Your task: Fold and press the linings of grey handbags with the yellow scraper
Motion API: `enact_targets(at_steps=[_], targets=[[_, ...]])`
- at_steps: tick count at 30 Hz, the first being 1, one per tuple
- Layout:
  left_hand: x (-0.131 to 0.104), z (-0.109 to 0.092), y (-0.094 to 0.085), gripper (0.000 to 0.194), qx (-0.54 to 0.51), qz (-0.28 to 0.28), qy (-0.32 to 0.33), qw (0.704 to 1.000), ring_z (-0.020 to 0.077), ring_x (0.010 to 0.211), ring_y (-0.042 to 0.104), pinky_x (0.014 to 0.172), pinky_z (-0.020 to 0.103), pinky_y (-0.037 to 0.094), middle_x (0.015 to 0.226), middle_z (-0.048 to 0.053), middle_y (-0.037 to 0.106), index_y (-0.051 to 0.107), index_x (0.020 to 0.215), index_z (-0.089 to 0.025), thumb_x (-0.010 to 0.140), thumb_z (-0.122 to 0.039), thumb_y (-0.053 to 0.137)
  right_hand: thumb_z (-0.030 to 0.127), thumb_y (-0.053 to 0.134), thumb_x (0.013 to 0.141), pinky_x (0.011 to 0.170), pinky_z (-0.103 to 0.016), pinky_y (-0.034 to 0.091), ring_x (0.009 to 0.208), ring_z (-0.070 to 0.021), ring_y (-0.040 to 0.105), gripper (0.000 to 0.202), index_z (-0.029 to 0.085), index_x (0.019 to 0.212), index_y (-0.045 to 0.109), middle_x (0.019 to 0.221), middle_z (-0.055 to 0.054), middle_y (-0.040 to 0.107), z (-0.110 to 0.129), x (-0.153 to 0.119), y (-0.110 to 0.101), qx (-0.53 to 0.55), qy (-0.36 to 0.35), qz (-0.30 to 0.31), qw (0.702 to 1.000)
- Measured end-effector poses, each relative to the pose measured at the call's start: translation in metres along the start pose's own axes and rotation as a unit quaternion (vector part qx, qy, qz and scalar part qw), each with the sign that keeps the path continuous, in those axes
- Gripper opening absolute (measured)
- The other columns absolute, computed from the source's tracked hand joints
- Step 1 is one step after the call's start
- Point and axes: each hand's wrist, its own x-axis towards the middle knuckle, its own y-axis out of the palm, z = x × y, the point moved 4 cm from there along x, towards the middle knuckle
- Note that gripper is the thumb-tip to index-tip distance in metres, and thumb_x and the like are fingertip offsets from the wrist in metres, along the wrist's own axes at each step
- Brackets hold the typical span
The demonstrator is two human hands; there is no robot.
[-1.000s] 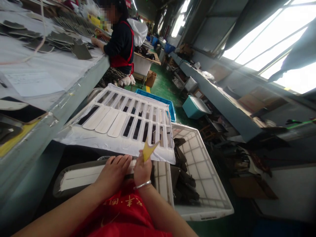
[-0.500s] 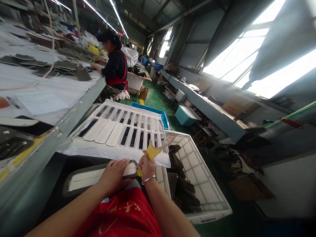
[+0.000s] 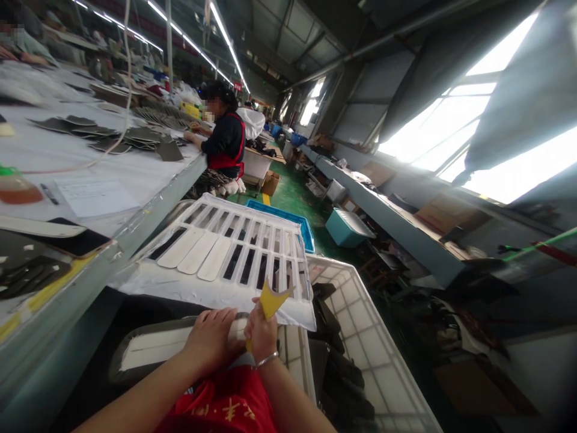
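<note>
Steadily, the person's right hand [image 3: 262,334] grips a flat yellow tool with a notched, flared end [image 3: 272,300], held upright before the near edge of a white slotted rack [image 3: 180,284]. Across the right end of a long, round-ended dark grey piece with a white panel [image 3: 155,347] lies the left hand [image 3: 214,337], fingers bent together; whether it grips cannot be told. That piece sits just below the rack's near edge. Three flat white strips [image 3: 193,254] lie toward the rack's near left corner.
</note>
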Motion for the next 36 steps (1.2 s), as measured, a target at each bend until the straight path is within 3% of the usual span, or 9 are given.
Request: enact_targets(at_steps=[5,9,14,16,19,22,24,28,36], targets=[[-0.002,-0.002,-0.004,0.059,0.0,-0.012,0.032,0.999,0.0268,0.116,0.044,0.099,0.046,0.025,0.132,0.008,0.049,0.045,0.129,-0.02,0.079,-0.052,0.048,0.05,0.062,0.069,0.032,-0.015,0.022,0.035,-0.0026,0.023,0.039,0.019,0.088,0.046,0.048,0.013,0.028,0.015,0.04,0.011,0.063,0.014,-0.029,0.997],[-0.001,0.0,-0.005,0.06,-0.003,-0.003,0.041,0.999,0.0266,0.116,0.043,0.099,0.044,0.024,0.132,0.008,0.049,0.042,0.131,-0.021,0.082,-0.054,0.045,0.055,0.061,0.066,0.03,-0.016,0.02,0.033,-0.0032,0.021,0.043,0.019,0.085,0.045,0.045,0.013,0.027,0.002,0.061,0.026,0.048,0.037,-0.023,0.998],[0.001,-0.001,-0.004,0.061,-0.007,0.009,0.042,0.999,0.0271,0.116,0.043,0.098,0.044,0.023,0.133,0.007,0.049,0.043,0.131,-0.021,0.082,-0.057,0.043,0.053,0.058,0.07,0.029,-0.017,0.02,0.032,-0.0044,0.023,0.039,0.02,0.085,0.044,0.044,0.013,0.03,-0.015,0.061,0.03,0.016,0.052,-0.01,0.998],[0.002,-0.003,-0.004,0.062,-0.007,0.007,0.043,0.999,0.0274,0.114,0.044,0.097,0.044,0.023,0.132,0.008,0.049,0.042,0.132,-0.021,0.082,-0.057,0.043,0.05,0.054,0.074,0.03,-0.019,0.021,0.032,-0.0054,0.024,0.034,0.019,0.088,0.047,0.045,0.012,0.032,-0.015,0.056,0.027,-0.035,0.031,0.005,0.999],[0.004,-0.006,-0.006,0.057,-0.009,0.001,0.05,0.999,0.0273,0.113,0.045,0.097,0.044,0.023,0.129,0.008,0.051,0.045,0.129,-0.021,0.083,-0.055,0.044,0.039,0.049,0.08,0.039,-0.022,0.031,0.039,-0.0076,0.034,0.025,0.019,0.093,0.054,0.051,0.007,0.041,-0.009,0.046,0.026,-0.172,-0.07,0.056,0.981],[0.005,-0.008,-0.009,0.045,-0.013,0.002,0.058,0.998,0.0262,0.109,0.047,0.096,0.043,0.026,0.12,0.007,0.057,0.056,0.116,-0.022,0.084,-0.052,0.044,0.031,0.06,0.072,0.052,-0.024,0.038,0.054,-0.01,0.044,0.021,0.02,0.09,0.06,0.064,0.002,0.054,-0.008,0.04,0.031,-0.2,-0.108,0.118,0.967],[0.003,-0.007,-0.01,0.047,-0.012,0.005,0.057,0.998,0.0264,0.109,0.047,0.095,0.043,0.027,0.121,0.007,0.056,0.055,0.118,-0.023,0.084,-0.053,0.044,0.035,0.062,0.069,0.046,-0.023,0.035,0.049,-0.0097,0.041,0.022,0.02,0.085,0.059,0.058,0.003,0.051,-0.01,0.042,0.032,-0.141,-0.053,0.104,0.983],[-0.003,-0.003,-0.01,0.062,-0.009,-0.002,0.045,0.999,0.0273,0.115,0.044,0.097,0.044,0.026,0.131,0.009,0.05,0.042,0.132,-0.021,0.081,-0.056,0.046,0.053,0.049,0.075,0.031,-0.019,0.021,0.033,-0.0058,0.021,0.035,0.019,0.084,0.047,0.044,0.011,0.026,-0.005,0.05,0.029,-0.058,0.007,0.04,0.997],[-0.004,0.0,-0.012,0.06,-0.032,-0.003,0.036,0.999,0.0267,0.116,0.043,0.099,0.045,0.024,0.132,0.008,0.049,0.043,0.131,-0.023,0.08,-0.055,0.047,0.056,0.055,0.07,0.03,-0.017,0.021,0.031,-0.0044,0.023,0.041,0.019,0.085,0.045,0.043,0.013,0.027,-0.004,0.053,0.026,-0.033,0.005,0.008,0.999]])
